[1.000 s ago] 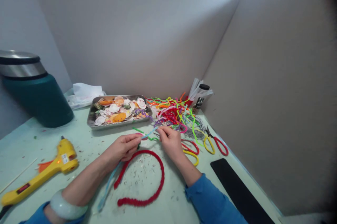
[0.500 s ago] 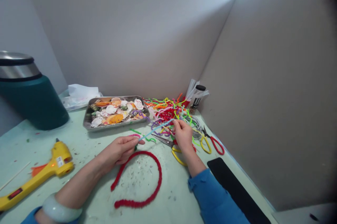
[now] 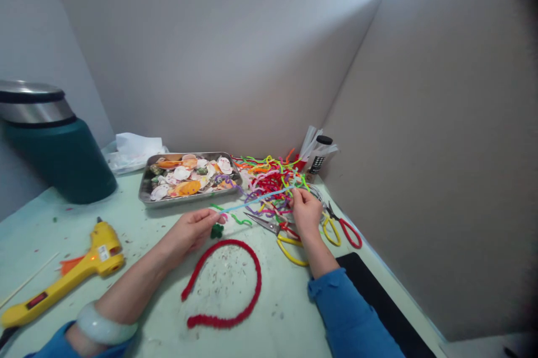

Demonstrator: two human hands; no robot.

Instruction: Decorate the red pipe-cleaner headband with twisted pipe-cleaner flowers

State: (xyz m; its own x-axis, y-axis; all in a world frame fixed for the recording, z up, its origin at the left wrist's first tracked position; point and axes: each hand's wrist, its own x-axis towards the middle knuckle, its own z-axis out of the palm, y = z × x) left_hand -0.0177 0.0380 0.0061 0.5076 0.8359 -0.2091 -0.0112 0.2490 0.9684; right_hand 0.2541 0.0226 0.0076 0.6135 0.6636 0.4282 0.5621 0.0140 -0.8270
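Note:
A light blue pipe cleaner (image 3: 257,199) is stretched between my two hands, slanting up to the right. My left hand (image 3: 195,232) pinches its near end, and my right hand (image 3: 306,211) pinches the other end in front of a heap of coloured pipe cleaners (image 3: 269,181). On the table below lies a curved red fuzzy band (image 3: 257,274), open at the left. A small dark green piece (image 3: 217,231) sits beside my left fingers. Scissors with yellow handles (image 3: 290,249) lie under my right hand, their blades pointing left.
A metal tray of seashells (image 3: 189,198) stands at the back. To the left are a yellow glue gun (image 3: 90,260) and a large teal bottle (image 3: 59,162). More scissors (image 3: 348,232) and a black strip (image 3: 374,302) lie at right, near the grey partition (image 3: 441,150).
My hands have moved apart, the right one going rightward, and more of the light blue pipe cleaner shows between them. The dark green piece has come into fuller view. The camera view has shifted slightly.

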